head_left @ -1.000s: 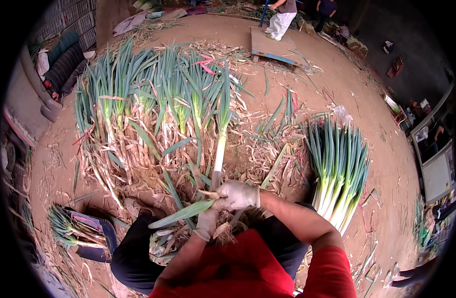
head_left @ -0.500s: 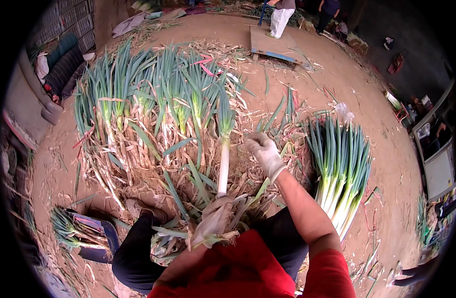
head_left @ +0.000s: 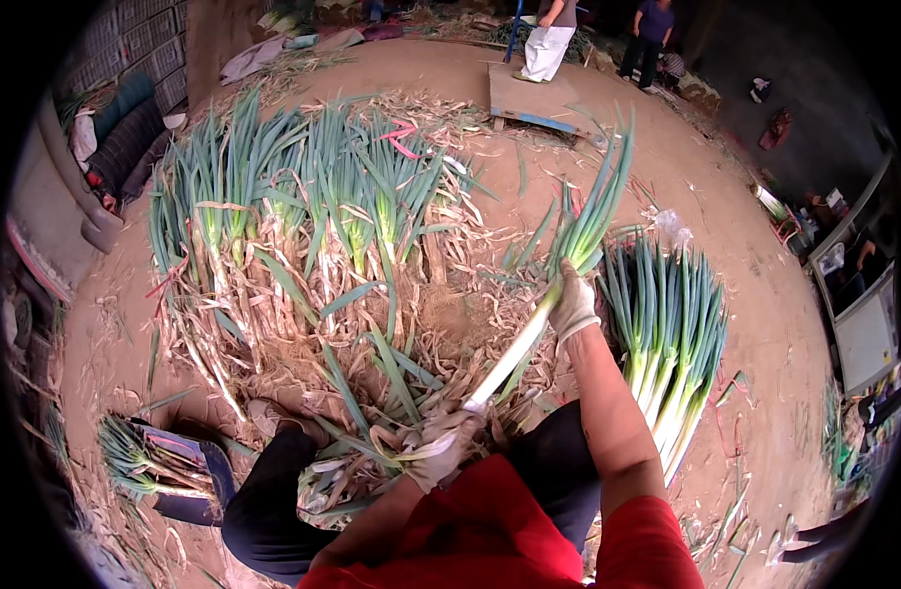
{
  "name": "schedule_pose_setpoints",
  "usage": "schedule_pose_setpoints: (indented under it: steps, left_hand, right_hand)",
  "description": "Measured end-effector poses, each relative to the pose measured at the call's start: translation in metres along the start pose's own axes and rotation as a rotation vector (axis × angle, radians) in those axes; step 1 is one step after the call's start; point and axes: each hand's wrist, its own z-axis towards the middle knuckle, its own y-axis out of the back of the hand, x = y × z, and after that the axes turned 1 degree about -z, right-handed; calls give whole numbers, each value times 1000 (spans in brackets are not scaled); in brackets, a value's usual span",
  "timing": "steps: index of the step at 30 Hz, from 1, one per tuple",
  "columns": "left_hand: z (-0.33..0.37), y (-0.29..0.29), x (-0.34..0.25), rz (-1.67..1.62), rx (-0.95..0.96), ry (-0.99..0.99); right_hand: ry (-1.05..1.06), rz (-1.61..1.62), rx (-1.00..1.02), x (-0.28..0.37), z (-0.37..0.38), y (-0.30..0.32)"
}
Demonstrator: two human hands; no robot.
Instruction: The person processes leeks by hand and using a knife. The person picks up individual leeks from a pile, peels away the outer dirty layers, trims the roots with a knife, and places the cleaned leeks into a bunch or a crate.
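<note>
A long green onion (head_left: 517, 355) with a clean white stem and green leaves slants up to the right in front of me. Gloved, my right hand (head_left: 574, 306) wraps round it where the stem turns green. Down by my lap, my left hand (head_left: 440, 450), also in a pale glove, is closed at the onion's root end, with bits of peeled husk about it. Just right of my right hand lies a pile of cleaned green onions (head_left: 656, 344), leaves away from me. Unpeeled green onions (head_left: 303, 211) with dry brown husks lie in a wide row at the far left.
Dry husks and loose leaves (head_left: 391, 393) litter the floor before my legs. A small bunch of thin onions (head_left: 151, 461) lies at a dark blue holder (head_left: 215, 466) on the left. Beyond, a person in white trousers (head_left: 548, 49) stands on a low platform (head_left: 534, 93).
My right hand, empty before, has taken hold of the green onion, which has swung from upright to a slant toward the cleaned pile. My left hand has moved slightly right.
</note>
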Motion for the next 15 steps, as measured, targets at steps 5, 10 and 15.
schedule_pose_setpoints:
  steps: [5,10,15]
  left_hand:
    - [-93,19,116,568,50,276]
    - [-145,54,166,825,521,297]
    - [-114,68,118,52,372,995]
  right_hand:
    - [386,-60,-35,20,-14,-10]
    - [493,-51,9,41,-24,-12]
    - [461,-69,24,29,-11,3]
